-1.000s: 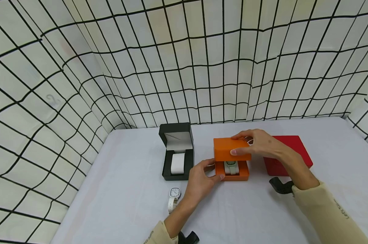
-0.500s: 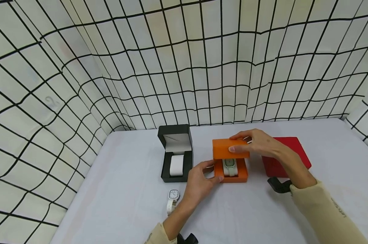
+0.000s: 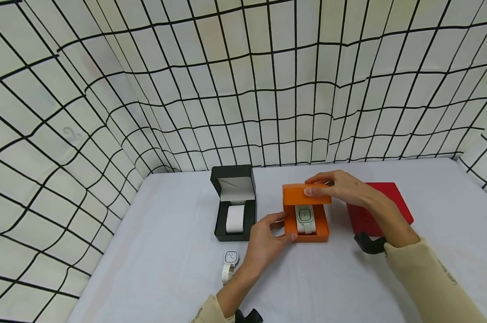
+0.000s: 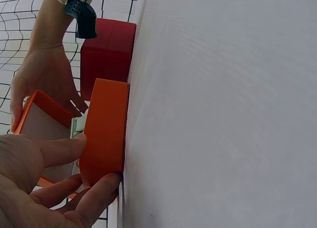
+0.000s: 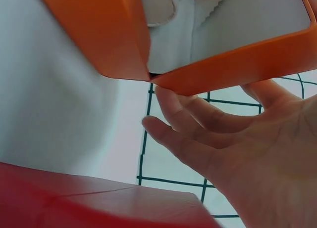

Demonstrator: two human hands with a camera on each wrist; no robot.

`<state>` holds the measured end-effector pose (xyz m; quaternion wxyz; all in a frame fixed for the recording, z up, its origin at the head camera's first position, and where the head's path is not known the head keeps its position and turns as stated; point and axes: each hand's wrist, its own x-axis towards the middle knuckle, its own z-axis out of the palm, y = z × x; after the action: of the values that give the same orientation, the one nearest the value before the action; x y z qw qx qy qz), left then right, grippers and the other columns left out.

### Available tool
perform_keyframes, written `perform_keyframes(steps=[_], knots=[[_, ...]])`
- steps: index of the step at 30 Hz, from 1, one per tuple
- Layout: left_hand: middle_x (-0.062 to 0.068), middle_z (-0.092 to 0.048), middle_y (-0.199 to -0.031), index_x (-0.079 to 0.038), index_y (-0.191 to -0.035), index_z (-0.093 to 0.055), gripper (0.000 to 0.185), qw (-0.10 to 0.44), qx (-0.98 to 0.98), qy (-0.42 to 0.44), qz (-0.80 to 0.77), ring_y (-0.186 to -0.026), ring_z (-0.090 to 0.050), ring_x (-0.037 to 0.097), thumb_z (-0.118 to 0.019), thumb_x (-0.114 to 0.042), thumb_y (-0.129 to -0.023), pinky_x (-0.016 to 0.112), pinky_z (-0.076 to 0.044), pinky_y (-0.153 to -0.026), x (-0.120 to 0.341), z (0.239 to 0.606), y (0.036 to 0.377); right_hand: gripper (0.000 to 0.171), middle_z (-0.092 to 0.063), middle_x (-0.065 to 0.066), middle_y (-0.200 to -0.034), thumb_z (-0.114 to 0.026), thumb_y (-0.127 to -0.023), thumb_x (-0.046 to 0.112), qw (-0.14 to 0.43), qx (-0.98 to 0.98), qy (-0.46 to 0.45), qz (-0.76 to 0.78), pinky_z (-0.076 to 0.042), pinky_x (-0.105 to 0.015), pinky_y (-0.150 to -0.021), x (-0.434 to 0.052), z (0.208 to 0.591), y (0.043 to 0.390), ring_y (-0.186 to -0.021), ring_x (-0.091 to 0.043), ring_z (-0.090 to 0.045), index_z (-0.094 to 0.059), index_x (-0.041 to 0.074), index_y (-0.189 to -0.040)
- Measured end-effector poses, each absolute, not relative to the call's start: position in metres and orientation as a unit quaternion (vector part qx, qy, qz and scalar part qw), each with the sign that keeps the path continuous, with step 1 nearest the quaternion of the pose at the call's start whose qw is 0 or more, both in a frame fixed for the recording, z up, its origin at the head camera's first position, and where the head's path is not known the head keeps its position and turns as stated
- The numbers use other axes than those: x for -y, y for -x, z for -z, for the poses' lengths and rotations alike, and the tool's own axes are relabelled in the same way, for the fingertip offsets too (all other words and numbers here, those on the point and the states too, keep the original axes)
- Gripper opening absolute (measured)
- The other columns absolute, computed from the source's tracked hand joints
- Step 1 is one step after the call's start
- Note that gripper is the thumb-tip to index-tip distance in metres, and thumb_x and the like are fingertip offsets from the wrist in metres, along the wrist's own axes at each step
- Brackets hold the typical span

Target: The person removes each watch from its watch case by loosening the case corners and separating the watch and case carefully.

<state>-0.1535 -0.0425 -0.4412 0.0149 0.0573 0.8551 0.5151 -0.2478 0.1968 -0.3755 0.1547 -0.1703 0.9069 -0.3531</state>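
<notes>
An orange box base [image 3: 322,231] sits mid-table with a pale green watch [image 3: 305,218] lying inside it. My left hand [image 3: 287,225] pinches the base's near-left corner between thumb and fingers; in the left wrist view my fingers [image 4: 54,151] wrap the base [image 4: 105,129]. My right hand [image 3: 309,187] holds the orange lid [image 3: 296,196] over the far end of the base, thumb on its front edge. The right wrist view has the tilted lid [image 5: 237,60] resting on my fingers [image 5: 198,124], with its pale inside showing.
An open black box [image 3: 217,179] with a white cushion stands left of the orange box. A white watch [image 3: 230,262] lies on the table near my left forearm. A red box [image 3: 388,197] sits right, behind my right wrist. Grid-patterned walls enclose the white table [image 3: 166,269].
The right hand has drawn the orange lid back towards the far end, so more of the green watch shows. The left hand has stayed on the base.
</notes>
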Motion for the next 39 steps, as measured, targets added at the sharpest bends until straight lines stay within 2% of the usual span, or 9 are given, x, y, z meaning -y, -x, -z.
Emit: perform_keyframes(steps=[8,13,16,21,25,29,39], knots=[[0.013,-0.070,-0.135,-0.004,-0.135,-0.068,0.055,0.014,-0.854,-0.056,-0.518,-0.118,-0.072,0.029,-0.087,-0.009,-0.083,0.040,-0.059,-0.100,0.043,0.442,0.154,0.059,-0.062,-0.011,-0.143,-0.063,-0.091,0.059,0.142,-0.898,0.164,0.383,-0.044,-0.065,-0.108,-0.197,0.382,0.242,-0.133,-0.035,-0.050,-0.065,0.023,-0.139],[0.012,-0.071,-0.134,-0.006,-0.135,-0.068,0.055,0.015,-0.856,-0.053,-0.514,-0.117,-0.073,0.027,-0.087,-0.009,-0.083,0.039,-0.060,-0.100,0.042,0.443,0.151,0.045,-0.055,-0.008,-0.153,-0.066,-0.093,0.052,0.118,-0.875,0.176,0.435,-0.036,-0.075,-0.113,-0.198,0.390,0.237,-0.145,-0.040,-0.042,-0.068,0.027,-0.131],[0.013,-0.071,-0.135,-0.005,-0.135,-0.068,0.055,0.016,-0.855,-0.056,-0.516,-0.118,-0.073,0.028,-0.087,-0.010,-0.083,0.039,-0.060,-0.100,0.042,0.442,0.152,0.037,-0.053,-0.005,-0.157,-0.068,-0.095,0.046,0.098,-0.860,0.193,0.462,-0.033,-0.076,-0.115,-0.197,0.394,0.237,-0.148,-0.037,-0.041,-0.069,0.030,-0.128],[0.014,-0.070,-0.135,-0.005,-0.135,-0.068,0.055,0.014,-0.854,-0.060,-0.517,-0.119,-0.073,0.030,-0.086,-0.009,-0.084,0.038,-0.061,-0.097,0.043,0.442,0.152,0.034,-0.063,-0.002,-0.147,-0.069,-0.097,0.039,0.083,-0.847,0.208,0.481,-0.041,-0.069,-0.113,-0.194,0.398,0.234,-0.138,-0.031,-0.051,-0.071,0.030,-0.129],[0.014,-0.070,-0.135,-0.004,-0.135,-0.068,0.054,0.013,-0.852,-0.061,-0.520,-0.119,-0.072,0.031,-0.086,-0.009,-0.084,0.038,-0.061,-0.096,0.043,0.442,0.153,0.033,-0.068,-0.002,-0.138,-0.068,-0.098,0.038,0.075,-0.848,0.204,0.484,-0.052,-0.052,-0.102,-0.193,0.398,0.233,-0.127,-0.028,-0.056,-0.072,0.029,-0.129],[0.014,-0.070,-0.136,-0.004,-0.135,-0.068,0.054,0.017,-0.851,-0.058,-0.522,-0.119,-0.072,0.031,-0.086,-0.009,-0.084,0.037,-0.062,-0.095,0.043,0.441,0.152,0.034,-0.069,-0.002,-0.134,-0.067,-0.098,0.039,0.068,-0.848,0.198,0.487,-0.051,-0.038,-0.093,-0.193,0.398,0.233,-0.122,-0.027,-0.058,-0.073,0.029,-0.130],[0.016,-0.070,-0.135,-0.003,-0.134,-0.069,0.052,0.013,-0.849,-0.062,-0.525,-0.119,-0.072,0.032,-0.085,-0.007,-0.084,0.033,-0.063,-0.088,0.042,0.443,0.151,0.032,-0.071,-0.002,-0.131,-0.067,-0.099,0.038,0.051,-0.841,0.190,0.504,-0.052,-0.039,-0.093,-0.190,0.400,0.234,-0.116,-0.027,-0.060,-0.074,0.027,-0.128]])
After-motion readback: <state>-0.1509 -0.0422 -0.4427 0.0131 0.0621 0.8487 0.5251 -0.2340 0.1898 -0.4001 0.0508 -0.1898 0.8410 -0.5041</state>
